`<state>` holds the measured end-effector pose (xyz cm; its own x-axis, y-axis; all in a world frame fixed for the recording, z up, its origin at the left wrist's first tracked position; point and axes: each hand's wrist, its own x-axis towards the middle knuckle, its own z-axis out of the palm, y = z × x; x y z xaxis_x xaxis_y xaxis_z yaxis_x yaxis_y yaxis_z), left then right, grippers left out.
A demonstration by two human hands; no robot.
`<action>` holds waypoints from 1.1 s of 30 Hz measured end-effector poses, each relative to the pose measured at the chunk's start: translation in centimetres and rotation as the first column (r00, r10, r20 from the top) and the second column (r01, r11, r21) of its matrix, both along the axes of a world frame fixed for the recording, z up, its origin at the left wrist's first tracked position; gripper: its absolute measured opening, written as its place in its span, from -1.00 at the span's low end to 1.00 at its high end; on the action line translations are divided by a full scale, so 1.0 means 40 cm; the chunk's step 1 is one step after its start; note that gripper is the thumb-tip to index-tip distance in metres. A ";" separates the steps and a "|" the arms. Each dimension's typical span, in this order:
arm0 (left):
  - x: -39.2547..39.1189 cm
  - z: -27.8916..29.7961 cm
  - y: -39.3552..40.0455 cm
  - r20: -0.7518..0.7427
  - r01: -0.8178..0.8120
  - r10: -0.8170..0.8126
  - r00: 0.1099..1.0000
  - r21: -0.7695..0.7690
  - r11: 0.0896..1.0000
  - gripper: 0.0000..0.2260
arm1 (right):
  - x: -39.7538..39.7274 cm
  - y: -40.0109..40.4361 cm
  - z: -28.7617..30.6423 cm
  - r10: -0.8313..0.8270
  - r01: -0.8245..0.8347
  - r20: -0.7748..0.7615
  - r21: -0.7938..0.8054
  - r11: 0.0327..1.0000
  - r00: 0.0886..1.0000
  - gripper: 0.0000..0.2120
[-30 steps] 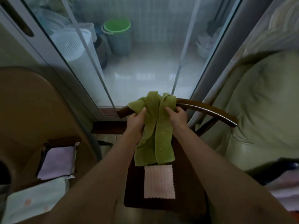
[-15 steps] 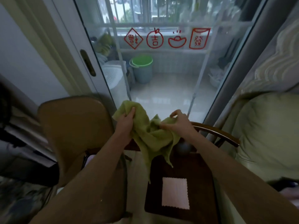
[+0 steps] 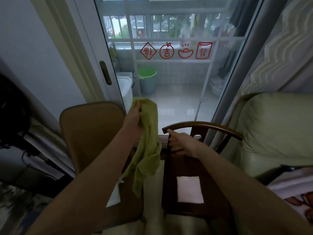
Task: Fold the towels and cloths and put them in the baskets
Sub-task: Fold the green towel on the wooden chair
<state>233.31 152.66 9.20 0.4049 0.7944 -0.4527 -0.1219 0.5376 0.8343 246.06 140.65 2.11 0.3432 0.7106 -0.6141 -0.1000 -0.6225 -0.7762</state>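
Observation:
My left hand (image 3: 133,118) grips a green towel (image 3: 149,150) by its top edge and holds it up in the air. The towel hangs crumpled between the two chairs. My right hand (image 3: 177,141) is off the towel, over the back of the dark wooden chair's seat (image 3: 186,165), forefinger pointing left and the other fingers loosely curled, holding nothing. A folded pale pink cloth (image 3: 189,189) lies flat on that seat. Part of a pale cloth (image 3: 115,195) pokes out beneath my left forearm on the brown chair.
A brown padded chair (image 3: 91,131) stands on the left, the dark chair's curved backrest (image 3: 203,125) on the right. A pale green sofa (image 3: 274,129) fills the right side. A glass sliding door (image 3: 169,73) lies ahead, with a green-rimmed bucket (image 3: 147,78) and a white bin (image 3: 124,85) behind it.
My right hand let go of the green towel and dropped toward the dark chair. My left hand raised the towel, which now hangs from it alone. The view tilted upward.

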 end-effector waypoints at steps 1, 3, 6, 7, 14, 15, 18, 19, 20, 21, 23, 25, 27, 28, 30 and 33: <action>-0.004 0.010 -0.011 0.051 0.022 -0.019 0.999 -0.059 0.998 -0.64 | -0.026 0.006 -0.015 0.005 -0.006 -0.066 -0.021 1.000 0.998 -0.44; -0.018 0.025 -0.011 0.120 0.016 -0.003 0.993 -0.106 0.994 -0.62 | -0.070 0.018 -0.044 -0.006 0.001 -0.199 -0.028 1.000 0.980 -0.46; -0.052 0.034 0.016 0.153 -0.008 0.022 0.988 -0.093 0.996 -0.55 | -0.122 0.041 -0.072 -0.061 0.077 -0.342 0.034 0.996 0.938 -0.45; -0.065 0.038 0.026 0.153 -0.020 0.033 0.988 -0.085 0.996 -0.54 | -0.133 0.047 -0.071 -0.101 0.132 -0.345 0.067 0.989 0.933 -0.50; -0.231 -0.092 0.124 -0.646 0.222 -0.028 0.763 0.221 0.950 -0.51 | -0.094 0.054 0.005 -0.301 0.390 -0.276 0.368 0.844 0.913 -0.83; -0.245 -0.112 0.123 -0.750 0.330 -0.071 0.658 0.203 0.922 -0.48 | -0.095 0.056 0.025 -0.240 0.330 -0.261 0.395 0.857 0.935 -0.84; -0.244 -0.102 0.111 -0.676 0.447 -0.109 0.729 0.348 0.824 -0.43 | -0.111 0.072 0.070 0.048 -0.035 -0.019 0.413 0.910 0.999 -0.75; -0.236 -0.084 0.105 -0.585 0.483 -0.186 0.789 0.405 0.776 -0.48 | -0.121 0.076 0.083 0.132 -0.143 0.056 0.412 0.900 0.990 -0.76; -0.228 -0.063 0.093 -0.527 0.540 -0.288 0.799 0.418 0.731 -0.50 | -0.128 0.082 0.092 0.191 -0.218 0.107 0.419 0.881 0.976 -0.77; -0.221 -0.050 0.085 -0.496 0.602 -0.386 0.778 0.412 0.684 -0.48 | -0.136 0.085 0.105 0.223 -0.256 0.127 0.428 0.867 0.967 -0.80; -0.213 -0.036 0.067 -0.454 0.687 -0.532 0.714 0.311 0.657 -0.49 | -0.143 0.089 0.125 0.254 -0.296 0.153 0.457 0.839 0.955 -0.88; -0.215 -0.038 0.055 -0.442 0.712 -0.574 0.689 0.266 0.650 -0.66 | -0.134 0.085 0.140 0.276 -0.332 0.186 0.466 0.820 0.943 -0.90; -0.217 -0.055 0.043 -0.529 0.771 -0.575 0.624 0.297 0.564 -0.67 | -0.114 0.072 0.148 0.307 -0.377 0.223 0.447 0.811 0.925 -0.88; -0.221 -0.054 0.039 -0.606 0.803 -0.547 0.578 0.304 0.512 -0.61 | -0.100 0.065 0.149 0.313 -0.391 0.242 0.436 0.811 0.918 -0.86; -0.222 -0.051 0.045 -0.609 0.814 -0.567 0.556 0.259 0.520 -0.62 | -0.070 0.057 0.137 0.312 -0.407 0.286 0.387 0.827 0.906 -0.83; -0.208 -0.057 0.061 -0.575 0.824 -0.600 0.556 0.290 0.486 -0.70 | -0.040 0.052 0.091 0.352 -0.466 0.382 0.266 0.844 0.855 -0.72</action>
<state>224.97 155.10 6.93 0.8324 0.4310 -0.3485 0.4633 -0.1959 0.8643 244.46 142.74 5.76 0.1027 0.9694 -0.2231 0.3824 -0.2455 -0.8908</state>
